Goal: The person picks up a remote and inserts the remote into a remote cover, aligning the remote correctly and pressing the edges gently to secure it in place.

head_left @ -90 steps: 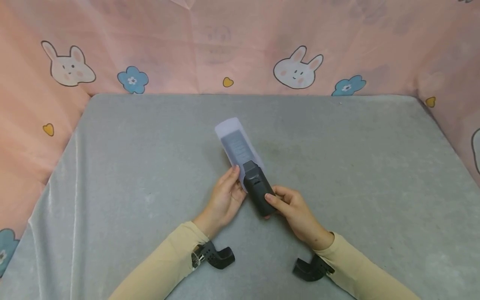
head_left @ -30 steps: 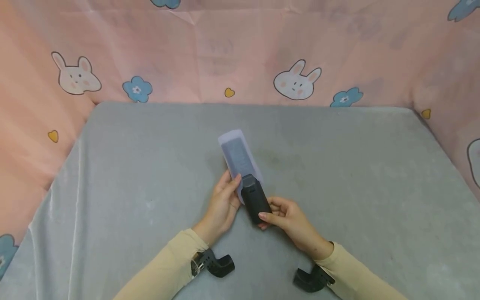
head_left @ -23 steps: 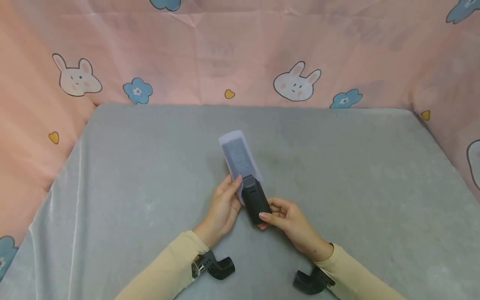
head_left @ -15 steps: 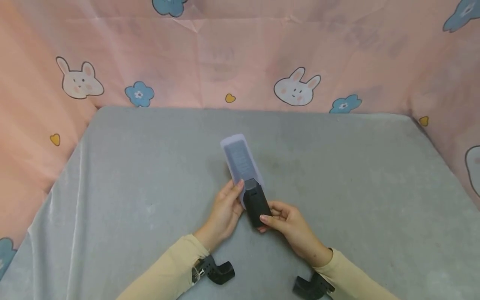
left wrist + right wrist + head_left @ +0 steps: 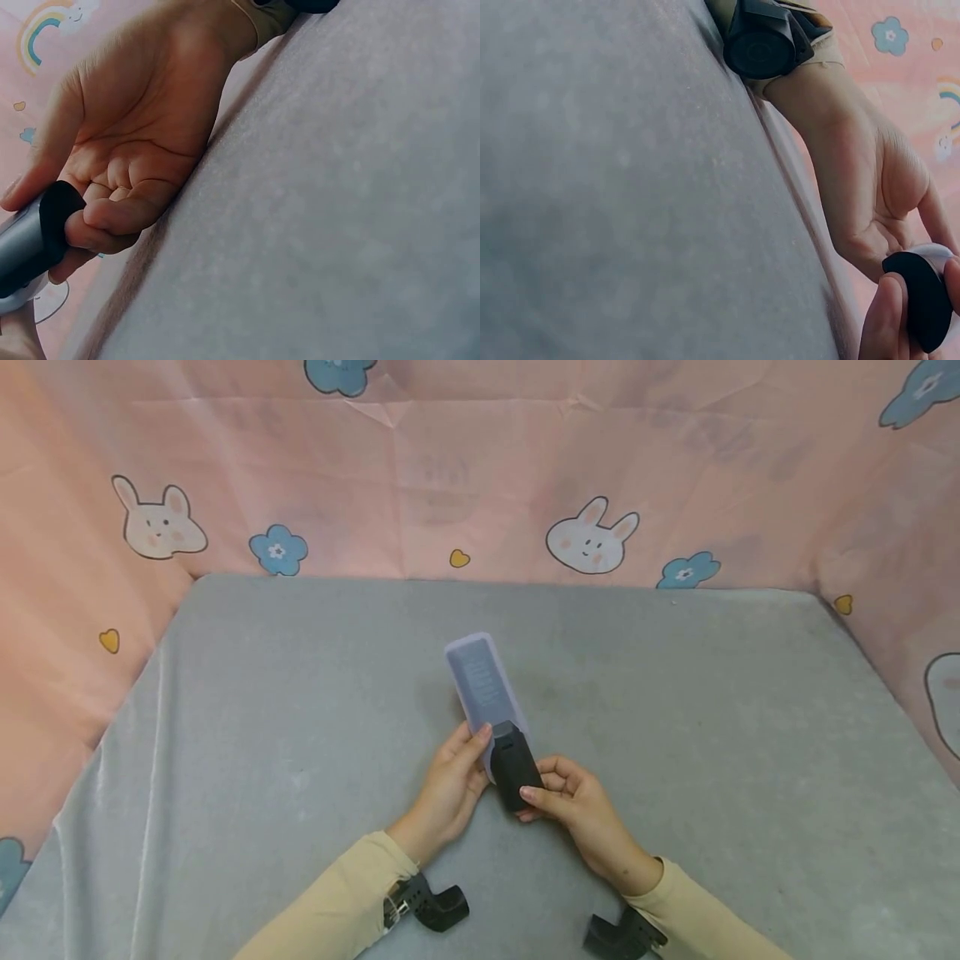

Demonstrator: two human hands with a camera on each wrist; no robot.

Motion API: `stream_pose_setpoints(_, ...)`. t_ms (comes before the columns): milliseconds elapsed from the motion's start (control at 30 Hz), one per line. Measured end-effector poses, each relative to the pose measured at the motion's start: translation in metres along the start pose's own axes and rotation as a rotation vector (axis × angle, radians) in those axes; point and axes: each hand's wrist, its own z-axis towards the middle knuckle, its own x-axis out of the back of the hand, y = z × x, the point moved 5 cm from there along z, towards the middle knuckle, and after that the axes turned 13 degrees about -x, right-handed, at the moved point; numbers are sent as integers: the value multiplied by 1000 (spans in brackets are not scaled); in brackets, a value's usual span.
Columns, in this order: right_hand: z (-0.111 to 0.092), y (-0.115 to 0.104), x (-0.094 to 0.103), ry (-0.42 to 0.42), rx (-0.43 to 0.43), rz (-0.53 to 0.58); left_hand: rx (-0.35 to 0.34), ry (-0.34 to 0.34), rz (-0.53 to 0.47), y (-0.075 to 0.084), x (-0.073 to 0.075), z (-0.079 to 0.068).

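In the head view, a translucent pale lilac sleeve (image 5: 480, 672) slants away from me. Through it shows the flat grey part, with faint printed lines, of a tool whose exact kind I cannot tell. The tool's black handle (image 5: 513, 768) sticks out at the near end. My left hand (image 5: 446, 789) holds the sleeve's near end, thumb along its edge. My right hand (image 5: 581, 802) pinches the handle's lower end between thumb and fingers. The left wrist view shows the right hand on the black handle end (image 5: 37, 240); the right wrist view shows the left hand (image 5: 855, 165) behind the handle.
A grey cloth-covered table (image 5: 315, 693) spreads under both hands, with wrinkles along its left side. Pink cloth (image 5: 495, 460) with rabbits and flowers hangs behind and at both sides. Black wrist cameras (image 5: 431, 906) sit at each sleeve cuff.
The grey part has slid farther toward the sleeve's far end, so the pale margin there is narrower. Both hands keep their grips. The whole scene sits lower in the head view.
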Motion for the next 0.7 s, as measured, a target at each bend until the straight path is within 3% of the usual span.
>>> stream_pose_setpoints(700, -3, -3, 0, -11, 67, 38, -12, -4, -42, -1, -3, -2)
